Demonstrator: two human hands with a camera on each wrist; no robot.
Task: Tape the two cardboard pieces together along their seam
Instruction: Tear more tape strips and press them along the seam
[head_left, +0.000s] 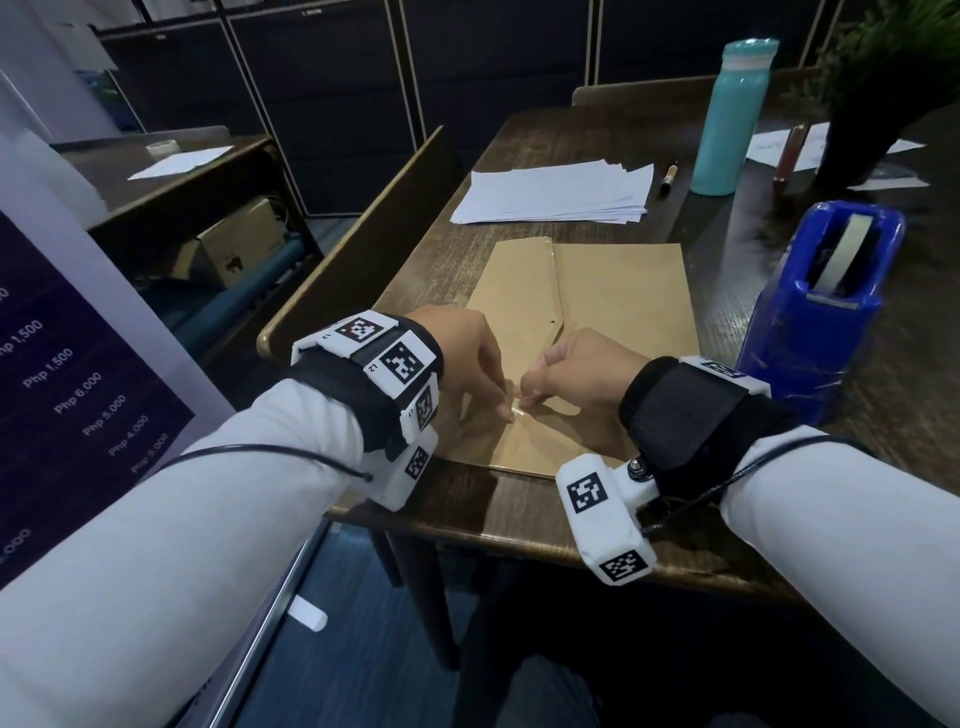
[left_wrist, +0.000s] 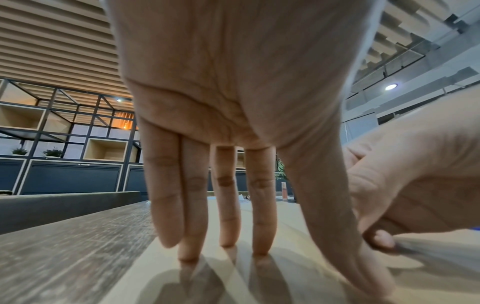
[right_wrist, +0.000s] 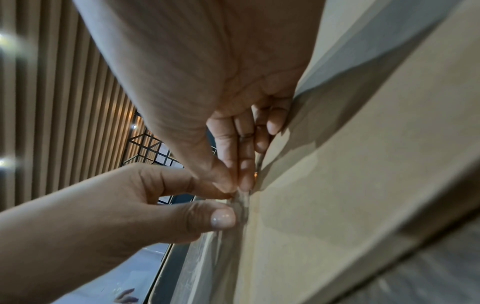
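Two brown cardboard pieces, left (head_left: 511, 291) and right (head_left: 628, 296), lie side by side on the dark table (head_left: 431, 270), their seam (head_left: 557, 291) running away from me. Both hands meet at the seam's near end. My left hand (head_left: 496, 402) has straight fingers (left_wrist: 226, 226) with tips on the left piece, and its thumb (right_wrist: 223, 219) presses a strip of clear tape (right_wrist: 241, 205) onto the cardboard. My right hand (head_left: 527, 397) pinches the tape (head_left: 516, 410) between thumb and forefinger just above the seam.
A blue tape dispenser (head_left: 826, 291) stands close on the right. Behind the cardboard are a stack of white paper (head_left: 556, 195), a marker (head_left: 669, 179), a teal bottle (head_left: 727, 119) and a potted plant (head_left: 883, 93). The table's front edge (head_left: 519, 525) is under my wrists.
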